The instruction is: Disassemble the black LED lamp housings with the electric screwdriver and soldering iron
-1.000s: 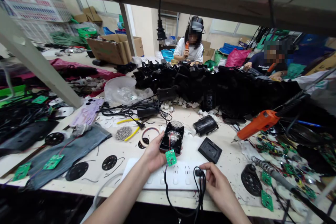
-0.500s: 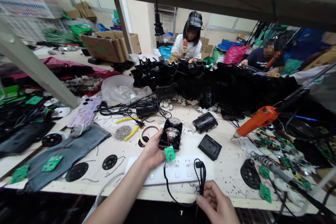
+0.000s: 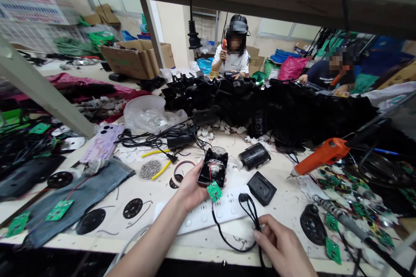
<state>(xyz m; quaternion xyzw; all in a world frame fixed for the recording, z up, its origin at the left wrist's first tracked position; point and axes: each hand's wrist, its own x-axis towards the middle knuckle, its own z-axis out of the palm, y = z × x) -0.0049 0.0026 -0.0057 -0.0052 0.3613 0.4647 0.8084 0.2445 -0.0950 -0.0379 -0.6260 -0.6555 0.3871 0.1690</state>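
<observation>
Cream bench (image 3: 282, 207): white oblong power strip (image 3: 227, 213) has skewed. Left hand (image 3: 193, 192) grips open black plastic housing (image 3: 221, 175) beyond it; right hand (image 3: 282, 238) pinches looped black cable (image 3: 257, 226), suggesting cable handling continues.

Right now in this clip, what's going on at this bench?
The left hand has an open black housing in its grip, with a green circuit board on wires at its near side. The right hand pinches a looped black cable near a white power strip. An orange power tool is off to the right. Beyond a pile of black parts, two other people are at work.
</observation>
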